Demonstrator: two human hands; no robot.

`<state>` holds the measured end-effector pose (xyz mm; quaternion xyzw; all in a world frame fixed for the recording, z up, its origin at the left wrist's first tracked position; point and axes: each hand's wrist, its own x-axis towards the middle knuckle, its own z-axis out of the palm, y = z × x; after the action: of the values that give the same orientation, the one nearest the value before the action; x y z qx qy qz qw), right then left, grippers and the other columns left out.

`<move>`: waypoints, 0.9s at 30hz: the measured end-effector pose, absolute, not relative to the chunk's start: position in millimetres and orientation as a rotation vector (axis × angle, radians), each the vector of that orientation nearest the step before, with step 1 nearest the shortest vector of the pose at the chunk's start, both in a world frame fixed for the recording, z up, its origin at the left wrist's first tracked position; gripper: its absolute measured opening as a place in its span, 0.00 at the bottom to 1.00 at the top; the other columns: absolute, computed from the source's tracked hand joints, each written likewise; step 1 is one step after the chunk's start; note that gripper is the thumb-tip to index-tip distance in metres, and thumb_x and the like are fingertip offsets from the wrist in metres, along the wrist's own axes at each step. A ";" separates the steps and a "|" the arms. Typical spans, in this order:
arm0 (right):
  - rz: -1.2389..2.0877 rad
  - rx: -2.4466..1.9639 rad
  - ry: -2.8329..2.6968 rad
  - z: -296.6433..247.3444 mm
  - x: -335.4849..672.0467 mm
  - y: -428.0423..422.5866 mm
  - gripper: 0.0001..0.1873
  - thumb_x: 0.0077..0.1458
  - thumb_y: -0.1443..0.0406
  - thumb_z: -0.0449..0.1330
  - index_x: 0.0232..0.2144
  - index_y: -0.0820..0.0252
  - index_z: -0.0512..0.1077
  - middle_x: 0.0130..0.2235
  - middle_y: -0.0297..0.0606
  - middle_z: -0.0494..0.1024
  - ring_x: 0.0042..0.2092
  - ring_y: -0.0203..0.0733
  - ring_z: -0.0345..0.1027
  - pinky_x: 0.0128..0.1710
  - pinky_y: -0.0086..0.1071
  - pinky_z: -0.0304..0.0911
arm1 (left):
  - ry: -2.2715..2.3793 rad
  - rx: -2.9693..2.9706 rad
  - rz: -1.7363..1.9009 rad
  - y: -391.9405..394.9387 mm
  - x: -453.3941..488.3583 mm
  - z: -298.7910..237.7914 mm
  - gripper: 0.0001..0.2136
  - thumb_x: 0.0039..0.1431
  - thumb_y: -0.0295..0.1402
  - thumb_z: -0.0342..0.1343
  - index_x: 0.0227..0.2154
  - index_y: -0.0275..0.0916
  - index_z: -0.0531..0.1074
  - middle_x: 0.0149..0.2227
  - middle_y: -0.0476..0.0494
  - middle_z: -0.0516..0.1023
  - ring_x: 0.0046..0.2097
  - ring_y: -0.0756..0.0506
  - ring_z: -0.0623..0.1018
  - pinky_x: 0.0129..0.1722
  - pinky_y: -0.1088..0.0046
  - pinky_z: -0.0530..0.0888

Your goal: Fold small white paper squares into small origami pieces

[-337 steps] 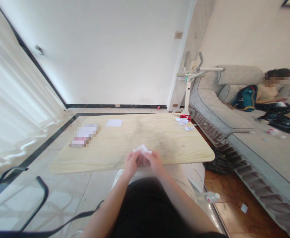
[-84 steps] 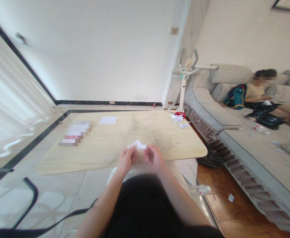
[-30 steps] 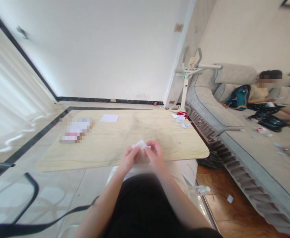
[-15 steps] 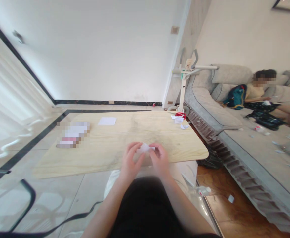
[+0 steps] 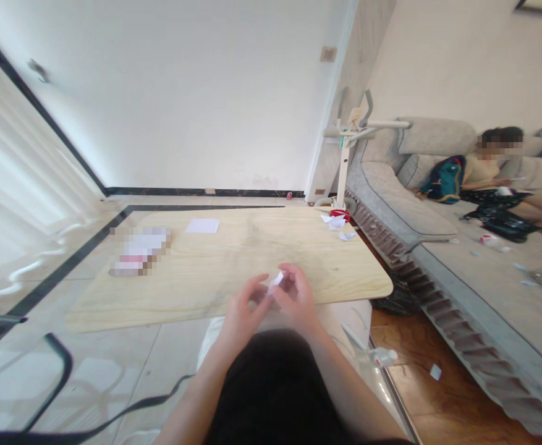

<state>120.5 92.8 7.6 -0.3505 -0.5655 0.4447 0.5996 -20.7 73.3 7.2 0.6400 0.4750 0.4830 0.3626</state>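
A small folded piece of white paper (image 5: 277, 280) is held between my two hands, above the near edge of the light wooden table (image 5: 196, 266). My right hand (image 5: 297, 290) pinches it between thumb and fingers, covering part of it. From the other side, my left hand (image 5: 246, 306) has its thumb at the paper's lower edge, with the index finger curved above and apart from it. Both forearms rest near my dark clothing. How the paper is folded is too small to make out.
A flat white sheet (image 5: 203, 226) lies at the table's back left, near a blurred stack (image 5: 141, 250). Folded white papers (image 5: 335, 221) and a red item (image 5: 341, 214) sit at the back right corner. A person sits on the grey sofa (image 5: 474, 284) at right.
The paper has been turned from lying broad between both hands to a narrower, tilted piece. My hands have come closer together, the right one covering more of it.
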 end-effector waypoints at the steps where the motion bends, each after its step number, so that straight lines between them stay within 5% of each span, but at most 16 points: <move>1: 1.072 -0.786 -1.288 8.8 120.1 92.6 0.22 0.52 0.67 0.61 0.50 0.51 0.64 0.30 0.29 0.66 0.31 0.34 0.64 0.32 0.29 0.64 | 1.200 1.561 1.249 72.4 -20.0 9.8 0.18 0.58 0.38 0.57 0.50 0.38 0.68 0.35 0.45 0.80 0.36 0.47 0.79 0.38 0.70 0.76; 12: 1.187 -0.773 -1.238 5.5 121.9 95.2 0.14 0.50 0.62 0.65 0.41 0.53 0.70 0.27 0.29 0.69 0.29 0.35 0.63 0.30 0.29 0.62 | 1.053 1.236 1.204 68.8 -18.6 23.1 0.18 0.53 0.39 0.61 0.45 0.37 0.70 0.33 0.45 0.80 0.35 0.46 0.79 0.36 0.70 0.77; 27: 0.991 -0.919 -1.442 9.9 124.3 92.8 0.18 0.56 0.59 0.59 0.48 0.57 0.73 0.31 0.36 0.75 0.31 0.38 0.68 0.32 0.33 0.67 | 1.109 1.284 1.275 69.4 -14.7 19.1 0.14 0.58 0.41 0.56 0.41 0.35 0.72 0.27 0.48 0.77 0.28 0.49 0.77 0.31 0.72 0.74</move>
<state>124.3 92.8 9.9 -0.3882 -0.6092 0.4187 0.5503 -14.7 69.4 19.1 0.5282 0.4562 0.5243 0.4878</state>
